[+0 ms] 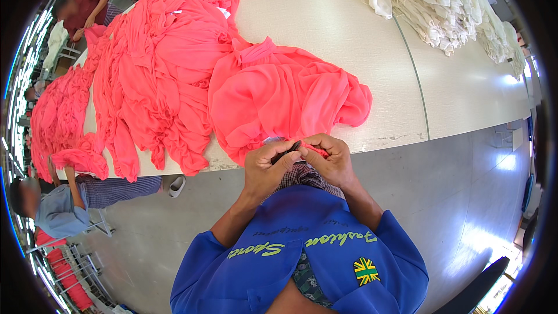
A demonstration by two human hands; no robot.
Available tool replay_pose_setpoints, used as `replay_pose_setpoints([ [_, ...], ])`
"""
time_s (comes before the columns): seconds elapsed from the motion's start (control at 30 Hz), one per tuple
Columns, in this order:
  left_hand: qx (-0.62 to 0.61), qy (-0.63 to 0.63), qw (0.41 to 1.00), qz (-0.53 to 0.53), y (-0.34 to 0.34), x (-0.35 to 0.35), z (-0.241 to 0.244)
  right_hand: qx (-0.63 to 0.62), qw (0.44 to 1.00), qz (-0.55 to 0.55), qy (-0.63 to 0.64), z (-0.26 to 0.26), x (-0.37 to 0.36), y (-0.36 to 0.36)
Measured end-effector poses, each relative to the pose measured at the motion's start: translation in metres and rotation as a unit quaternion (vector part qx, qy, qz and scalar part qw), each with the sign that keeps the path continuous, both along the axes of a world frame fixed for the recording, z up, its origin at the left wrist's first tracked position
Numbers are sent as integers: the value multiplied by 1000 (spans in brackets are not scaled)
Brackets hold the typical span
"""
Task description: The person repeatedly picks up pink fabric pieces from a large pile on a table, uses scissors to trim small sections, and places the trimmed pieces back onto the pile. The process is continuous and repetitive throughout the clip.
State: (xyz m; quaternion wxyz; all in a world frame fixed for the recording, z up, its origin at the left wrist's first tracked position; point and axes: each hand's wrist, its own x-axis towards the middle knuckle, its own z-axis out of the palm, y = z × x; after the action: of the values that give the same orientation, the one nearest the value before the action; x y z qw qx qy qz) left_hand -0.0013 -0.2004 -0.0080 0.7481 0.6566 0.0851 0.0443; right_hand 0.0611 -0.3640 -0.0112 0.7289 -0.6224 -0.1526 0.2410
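Both hands meet at the table's near edge, in front of my body. My left hand (269,162) grips a small black tool (286,152), perhaps thread snips; its blades are mostly hidden by the fingers. My right hand (330,159) pinches a gathered edge of coral fabric (317,150) between thumb and fingers, right beside the tool's tip. Just beyond the hands, a coral garment (283,89) of thin cloth lies bunched on the table, its near end hanging at the edge. Part of a pale label (273,139) shows near my left fingers.
A large heap of coral garments (152,69) covers the left of the white table (370,43). Cream garments (436,4) are piled at the far right. To the left, a person in a light blue shirt (63,213) handles coral cloth; another in dark red (89,6) is farther back.
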Motion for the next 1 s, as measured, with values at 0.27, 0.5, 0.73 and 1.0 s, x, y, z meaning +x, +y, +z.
replay_pose_setpoints([
  [0.27,-12,-15,1000,7,1,-2,-6,13,1000,-6,-19,0,-1,3],
  [0.5,-83,-5,996,23,-1,-3,-5,-14,1000,5,-12,2,1,2],
  [0.73,-18,-46,999,8,1,-3,-9,1,1000,0,-21,5,1,3],
  [1.0,6,-53,999,10,1,-3,-11,-22,998,-3,-54,5,0,5],
])
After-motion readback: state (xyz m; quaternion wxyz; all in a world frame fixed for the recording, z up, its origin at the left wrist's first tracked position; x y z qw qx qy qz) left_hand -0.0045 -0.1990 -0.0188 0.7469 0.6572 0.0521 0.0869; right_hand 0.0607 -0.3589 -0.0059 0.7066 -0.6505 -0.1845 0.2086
